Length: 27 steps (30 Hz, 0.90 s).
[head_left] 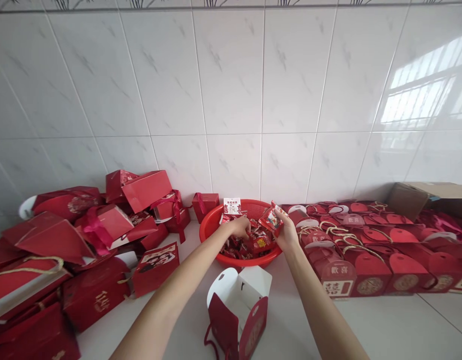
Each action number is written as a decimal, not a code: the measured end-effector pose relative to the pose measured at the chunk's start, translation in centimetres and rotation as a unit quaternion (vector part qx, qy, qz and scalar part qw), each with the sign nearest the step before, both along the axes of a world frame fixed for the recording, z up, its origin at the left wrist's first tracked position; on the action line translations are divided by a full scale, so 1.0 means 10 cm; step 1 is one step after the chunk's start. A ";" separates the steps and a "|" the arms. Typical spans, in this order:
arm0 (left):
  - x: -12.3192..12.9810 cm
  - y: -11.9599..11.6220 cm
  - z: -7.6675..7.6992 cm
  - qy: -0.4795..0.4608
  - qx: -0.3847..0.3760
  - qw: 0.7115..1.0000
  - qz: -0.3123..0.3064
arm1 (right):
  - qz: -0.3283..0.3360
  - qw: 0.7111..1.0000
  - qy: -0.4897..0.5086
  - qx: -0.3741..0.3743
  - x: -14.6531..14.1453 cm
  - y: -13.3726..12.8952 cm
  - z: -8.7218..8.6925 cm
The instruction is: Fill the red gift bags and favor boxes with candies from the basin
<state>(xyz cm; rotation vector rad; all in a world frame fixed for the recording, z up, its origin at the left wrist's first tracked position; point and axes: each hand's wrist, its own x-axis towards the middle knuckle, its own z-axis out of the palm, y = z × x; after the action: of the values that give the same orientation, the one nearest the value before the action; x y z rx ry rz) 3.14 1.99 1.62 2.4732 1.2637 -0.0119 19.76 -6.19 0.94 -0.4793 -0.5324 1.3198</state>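
in the head view, i see two bare arms reaching up from the bottom edge to a round red basket [249,262] in the middle of the frame, heaped with small red wrapped packets [246,250]. the left hand [240,227] is down inside the basket with its fingers curled over the packets; i cannot tell whether it has hold of one. the right hand [287,231], over the basket's right side, has closed its fingers on a shiny red packet [272,219] with a printed picture. a white printed card [231,205] stands up at the basket's back rim.

at the bottom centre, just in front of the basket, an open gift box [222,320] shows its white inside, its flaps spread and a dark red cord [209,339] hanging at its left. a small red box [206,202] with a ribbon is just left of the basket, by the tiled wall [234,75]. a jumbled pile of red boxes [98,295] fills the lower left. at the right, upright gift boxes [369,272] with twisted rope handles are packed in rows, and a brown cardboard box [411,197] sits behind them near the right edge.
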 end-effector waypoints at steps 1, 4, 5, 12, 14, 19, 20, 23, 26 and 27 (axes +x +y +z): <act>-0.06 -0.01 0.04 -0.027 0.006 1.000 0.012 | 0.000 1.000 0.002 -0.001 0.00 0.00 0.00; -0.21 -0.10 0.16 -0.109 0.028 0.993 0.031 | 0.007 1.000 -0.003 -0.003 0.01 0.00 0.00; -0.25 -0.15 0.19 -0.130 0.033 0.991 0.032 | 0.009 1.000 -0.006 -0.002 0.01 0.00 0.00; -0.49 -0.65 0.24 -0.301 -0.001 0.952 0.046 | 0.033 0.999 -0.027 0.017 0.02 -0.04 0.06; -0.56 -0.83 0.27 -0.307 -0.041 0.951 0.024 | 0.040 0.999 -0.029 0.014 0.01 -0.06 0.08; -0.70 -1.28 0.44 -0.240 -0.090 0.965 -0.051 | 0.063 0.996 -0.066 0.015 0.00 -0.13 0.15; -0.73 -1.37 0.48 -0.218 -0.078 0.971 -0.055 | 0.066 0.994 -0.079 0.018 -0.01 -0.16 0.18; -0.80 -1.56 0.59 -0.137 -0.049 0.988 -0.052 | 0.085 0.988 -0.127 0.031 -0.02 -0.27 0.28; -0.86 -1.68 0.64 -0.052 -0.049 0.997 -0.025 | 0.137 0.967 -0.197 0.086 -0.03 -0.43 0.41; -0.88 -1.70 0.64 -0.033 -0.049 0.998 -0.014 | 0.162 0.953 -0.231 0.108 -0.03 -0.48 0.45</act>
<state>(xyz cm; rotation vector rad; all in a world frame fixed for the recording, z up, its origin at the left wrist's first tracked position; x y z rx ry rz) -5.62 -15.05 8.05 2.3881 1.1741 0.0010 19.44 -11.04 5.40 -0.5346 -1.1735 1.4421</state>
